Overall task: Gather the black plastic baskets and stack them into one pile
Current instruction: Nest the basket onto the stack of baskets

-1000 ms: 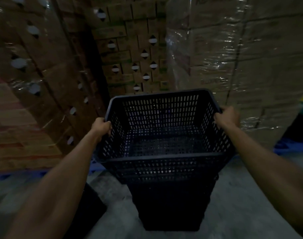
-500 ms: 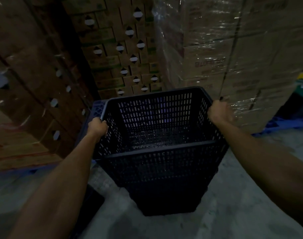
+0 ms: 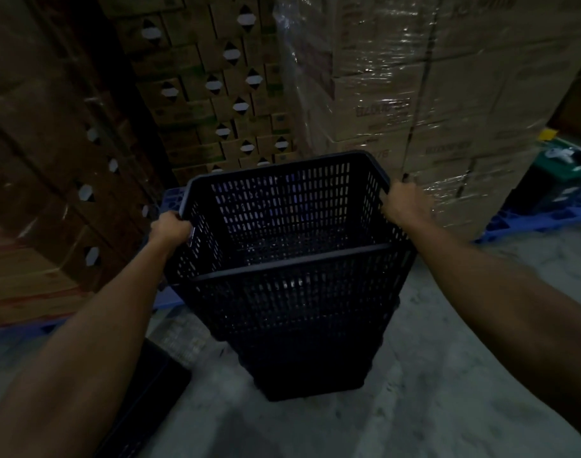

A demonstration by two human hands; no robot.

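Black plastic fills the middle of the head camera's view: a tall stack of slotted baskets [image 3: 292,325] stands on a grey concrete floor [image 3: 447,408] in a dim warehouse. The top basket [image 3: 282,213] is nested in the ones below, and its open mouth faces up towards the camera. The rims of lower baskets show as ridges down the near side of the pile, which narrows towards its base.

Two bare forearms reach in from the near corners. The left hand [image 3: 170,226] is closed over the left rim of the top basket, fingers curled round the edge. The right hand [image 3: 406,201] is closed over the right rim in the same way, near the far right corner. Both hands grip only this top basket.

Beyond the stack, on the far side, rise walls of brown cardboard cartons [image 3: 216,87] marked with small white-and-black diamond labels. To the far right stands a pallet load of cartons wrapped in shiny clear film [image 3: 398,94], resting on a blue pallet [image 3: 540,219]. More brown cartons [image 3: 51,193] fill the left side, with another blue pallet edge beneath them.

At the near left, partly under the left forearm, lies a dark flat object [image 3: 157,391] on the floor; what it is cannot be told. At the far right edge is a green container [image 3: 560,166], blurred and dim.
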